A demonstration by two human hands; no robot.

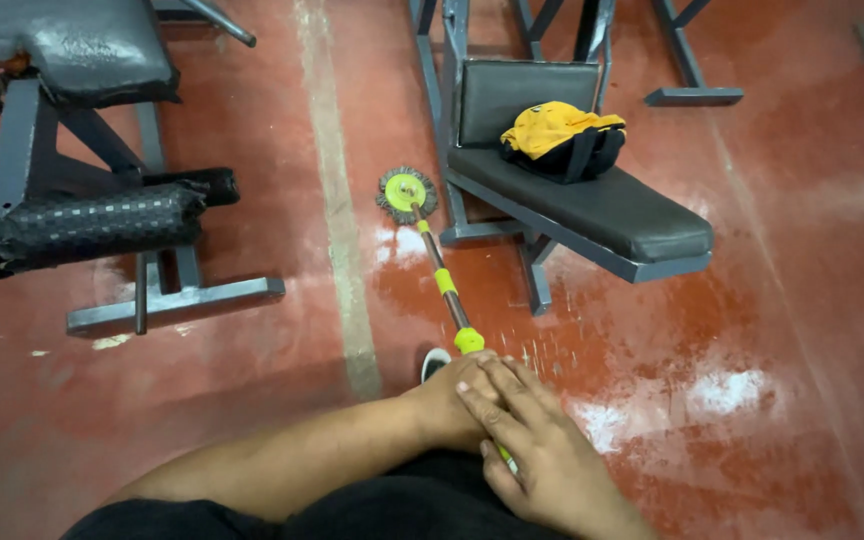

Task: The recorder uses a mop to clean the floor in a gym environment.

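A mop with a round grey head and a yellow-green disc (407,193) rests on the red floor, its metal handle (442,280) with yellow-green sleeves running back toward me. My left hand (447,405) is wrapped around the upper end of the handle. My right hand (537,445) lies over the left one and grips the same handle just below it. The tip of my shoe (434,363) shows beside the handle.
A black padded bench (602,210) on a grey steel frame stands right of the mop head, with a yellow and black bag (562,138) on it. Another padded gym machine (72,215) stands at the left. Wet pale patches (722,392) mark the floor.
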